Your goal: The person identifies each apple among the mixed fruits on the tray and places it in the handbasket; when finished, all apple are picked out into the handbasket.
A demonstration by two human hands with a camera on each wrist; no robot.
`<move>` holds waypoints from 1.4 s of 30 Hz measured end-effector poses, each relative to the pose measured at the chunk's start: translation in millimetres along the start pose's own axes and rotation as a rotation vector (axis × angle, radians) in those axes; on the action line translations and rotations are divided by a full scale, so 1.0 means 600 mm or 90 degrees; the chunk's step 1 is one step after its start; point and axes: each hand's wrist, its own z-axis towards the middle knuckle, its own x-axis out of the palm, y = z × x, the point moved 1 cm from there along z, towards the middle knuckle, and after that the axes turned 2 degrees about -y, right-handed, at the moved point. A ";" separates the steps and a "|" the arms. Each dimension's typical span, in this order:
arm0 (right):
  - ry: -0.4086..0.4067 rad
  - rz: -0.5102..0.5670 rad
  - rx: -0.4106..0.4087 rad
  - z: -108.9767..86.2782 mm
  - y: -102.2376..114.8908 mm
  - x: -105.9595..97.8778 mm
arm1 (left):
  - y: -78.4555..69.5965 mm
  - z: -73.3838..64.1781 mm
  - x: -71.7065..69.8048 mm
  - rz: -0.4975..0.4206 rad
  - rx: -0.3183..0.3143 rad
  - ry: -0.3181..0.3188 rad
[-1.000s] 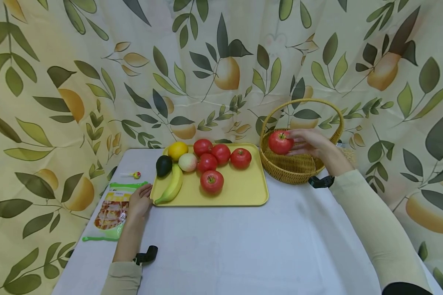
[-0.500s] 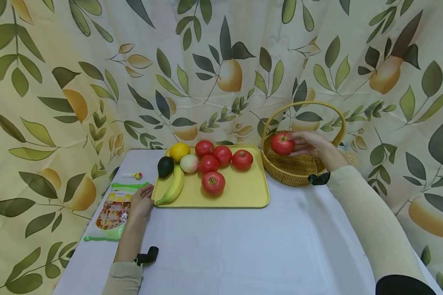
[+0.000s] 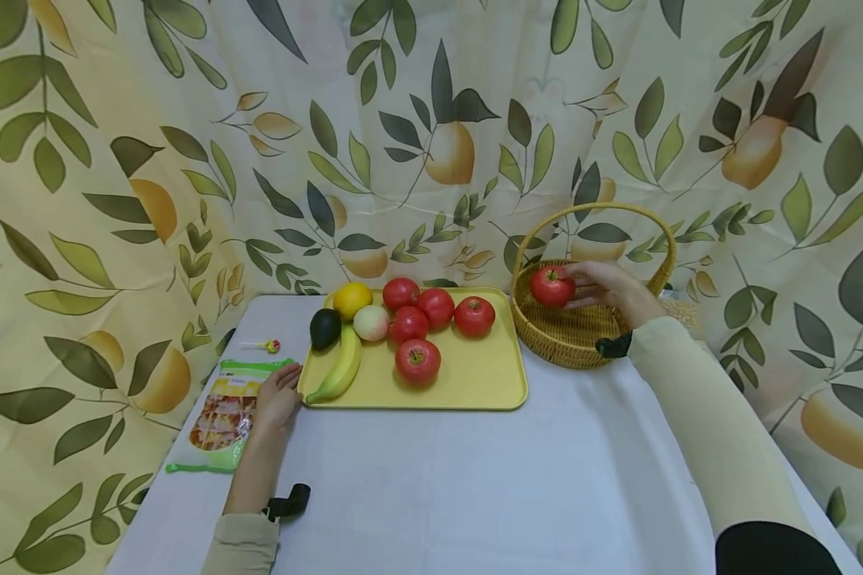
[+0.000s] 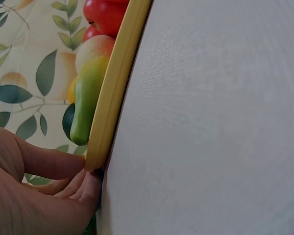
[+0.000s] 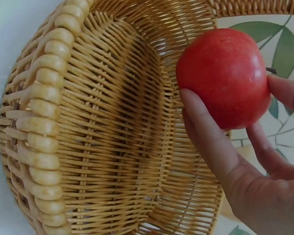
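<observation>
A round red apple (image 3: 552, 286) is pinched between the thumb and fingers of the right hand (image 3: 606, 289) and held over the mouth of a tan woven wicker basket (image 3: 562, 356) with an arched handle, off the basket's floor. The left edge of a rectangular yellow tray (image 3: 483, 379), near its front corner, is gripped by the left hand (image 3: 277, 401), thumb at rim, fingertips underneath. On the tray, five round red fruits (image 3: 418, 361) are grouped beside a yellow lemon (image 3: 352, 300), pale peach (image 3: 371, 323), dark green avocado (image 3: 325, 329) and yellow-green banana (image 3: 341, 367).
</observation>
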 end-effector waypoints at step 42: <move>0.063 -0.043 0.003 0.066 -0.021 0.001 | 0.002 0.002 0.001 0.015 -0.005 -0.018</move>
